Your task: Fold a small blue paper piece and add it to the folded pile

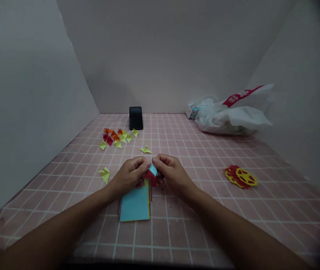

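A small light-blue folded paper (153,169) is pinched at its top between both of my hands. My left hand (131,173) grips its left side with thumb and fingers closed. On the right edge, my right hand (173,174) is closed in a similar pinch, its lower fingers partly hidden. Red paper (151,180) shows just below the fold; whether it touches the blue piece I cannot tell. Under my left hand lies a stack of coloured paper sheets (134,204), light blue on top, with yellow and red edges showing.
Several orange, red and yellow origami birds (115,137) cluster at the back left. Single yellow ones lie nearer, one bird (105,174) beside my left wrist. A black phone (135,118) leans behind. Red and yellow cutouts (241,177) and a white plastic bag (230,120) are at right.
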The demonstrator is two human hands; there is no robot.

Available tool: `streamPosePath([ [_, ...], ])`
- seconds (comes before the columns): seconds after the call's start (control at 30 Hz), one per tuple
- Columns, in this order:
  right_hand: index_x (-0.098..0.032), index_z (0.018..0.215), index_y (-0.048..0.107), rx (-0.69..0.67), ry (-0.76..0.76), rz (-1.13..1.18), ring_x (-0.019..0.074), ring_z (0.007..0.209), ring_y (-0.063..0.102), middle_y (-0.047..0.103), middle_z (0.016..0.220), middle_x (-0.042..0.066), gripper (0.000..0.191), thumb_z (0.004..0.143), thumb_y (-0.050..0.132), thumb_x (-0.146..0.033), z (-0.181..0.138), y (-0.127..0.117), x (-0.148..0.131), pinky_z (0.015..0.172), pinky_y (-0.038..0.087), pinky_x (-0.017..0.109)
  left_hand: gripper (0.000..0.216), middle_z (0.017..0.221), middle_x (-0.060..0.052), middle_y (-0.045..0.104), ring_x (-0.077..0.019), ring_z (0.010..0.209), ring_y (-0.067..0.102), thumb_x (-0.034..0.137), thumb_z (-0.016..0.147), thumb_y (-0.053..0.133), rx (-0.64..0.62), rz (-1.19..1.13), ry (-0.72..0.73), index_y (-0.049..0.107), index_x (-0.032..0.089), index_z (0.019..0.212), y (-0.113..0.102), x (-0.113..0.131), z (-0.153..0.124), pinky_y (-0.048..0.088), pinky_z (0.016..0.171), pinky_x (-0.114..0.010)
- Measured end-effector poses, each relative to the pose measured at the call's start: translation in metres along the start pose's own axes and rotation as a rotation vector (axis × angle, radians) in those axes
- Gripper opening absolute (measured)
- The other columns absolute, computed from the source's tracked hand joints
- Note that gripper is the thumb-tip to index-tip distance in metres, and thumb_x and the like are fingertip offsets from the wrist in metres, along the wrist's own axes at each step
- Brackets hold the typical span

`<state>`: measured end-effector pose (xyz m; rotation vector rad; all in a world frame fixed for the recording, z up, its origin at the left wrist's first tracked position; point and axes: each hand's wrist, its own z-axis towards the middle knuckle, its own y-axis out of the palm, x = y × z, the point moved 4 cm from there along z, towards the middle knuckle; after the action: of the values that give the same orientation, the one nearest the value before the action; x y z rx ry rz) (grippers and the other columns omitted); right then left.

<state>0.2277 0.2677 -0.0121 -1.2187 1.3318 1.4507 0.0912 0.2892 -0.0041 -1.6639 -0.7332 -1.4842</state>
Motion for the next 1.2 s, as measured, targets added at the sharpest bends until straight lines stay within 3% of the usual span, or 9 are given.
streamPosePath([
  [0.07,-0.021,0.062,0.047,-0.016,0.049,0.134,0.0067,0.034,0.039,0.044,0.046,-0.008,0.039,0.079,0.068,-0.05,0.0,0.002,0.002,0.035,0.034,0.021,0.036,0.061,0.003,0.052,-0.0098,0.054,0.05,0.048,0.094,0.052,0.017,0.041,0.08,0.053,0.017,0.075,-0.002,0.001,0.001,0.044,0.054,-0.022],
  [0.13,-0.021,0.062,0.048,-0.016,0.084,0.243,0.0058,0.032,0.038,0.043,0.046,-0.009,0.04,0.076,0.072,-0.049,0.0,0.004,0.002,0.034,0.036,0.021,0.025,0.079,-0.002,0.062,-0.0127,0.071,0.059,0.04,0.093,0.058,0.049,0.118,0.217,0.062,0.016,0.093,-0.005,0.005,0.002,0.049,0.066,-0.025],
  [0.23,-0.02,0.061,0.048,-0.017,0.131,0.326,0.0051,0.033,0.036,0.042,0.046,-0.009,0.041,0.074,0.075,-0.048,-0.002,0.006,0.003,0.035,0.038,0.021,0.031,0.099,-0.005,0.064,-0.0149,0.083,0.062,0.028,0.085,0.071,0.097,0.232,0.427,0.064,0.019,0.114,-0.008,0.011,0.0,0.05,0.075,-0.028],
  [0.37,-0.019,0.066,0.051,-0.067,0.172,0.324,0.0056,0.036,0.039,0.044,0.049,-0.009,0.037,0.077,0.073,-0.046,-0.004,0.011,0.006,0.037,0.038,0.021,0.01,0.09,-0.004,0.067,-0.0154,0.086,0.063,0.013,0.086,0.065,0.17,0.352,0.587,0.07,0.019,0.093,-0.008,0.02,-0.005,0.049,0.08,-0.028],
  [0.5,-0.02,0.073,0.052,-0.067,0.092,0.205,0.0076,0.04,0.044,0.049,0.054,-0.006,0.035,0.084,0.064,-0.051,-0.005,0.01,0.007,0.041,0.038,0.022,0.003,0.08,-0.002,0.067,-0.0134,0.074,0.063,0.018,0.086,0.066,0.245,0.149,0.401,0.069,0.017,0.087,-0.013,0.017,-0.003,0.051,0.071,-0.026],
  [0.67,-0.02,0.083,0.055,0.034,-0.184,-0.089,0.0091,0.052,0.047,0.053,0.066,-0.004,0.022,0.087,0.063,-0.041,-0.003,0.001,-0.006,0.05,0.038,0.023,0.016,0.07,0.001,0.066,-0.0112,0.064,0.062,0.03,0.079,0.074,0.187,-0.16,0.145,0.067,0.015,0.083,-0.014,0.004,0.004,0.051,0.064,-0.023],
  [0.8,-0.02,0.081,0.058,0.051,-0.287,-0.253,0.0116,0.062,0.049,0.055,0.071,-0.002,0.016,0.089,0.06,-0.033,-0.003,-0.001,-0.01,0.056,0.039,0.025,0.018,0.07,0.001,0.066,-0.0098,0.064,0.061,0.032,0.081,0.072,0.133,-0.168,0.11,0.069,0.014,0.084,-0.012,0.004,0.005,0.05,0.064,-0.022],
  [1.2,-0.02,0.08,0.056,0.065,-0.312,-0.367,0.0129,0.066,0.049,0.055,0.073,-0.001,0.008,0.086,0.059,-0.025,-0.003,-0.003,-0.016,0.058,0.037,0.025,0.027,0.057,0.003,0.061,-0.0084,0.051,0.054,0.04,0.076,0.074,0.041,-0.122,-0.028,0.065,0.014,0.076,-0.013,0.0,0.007,0.043,0.051,-0.02],
])
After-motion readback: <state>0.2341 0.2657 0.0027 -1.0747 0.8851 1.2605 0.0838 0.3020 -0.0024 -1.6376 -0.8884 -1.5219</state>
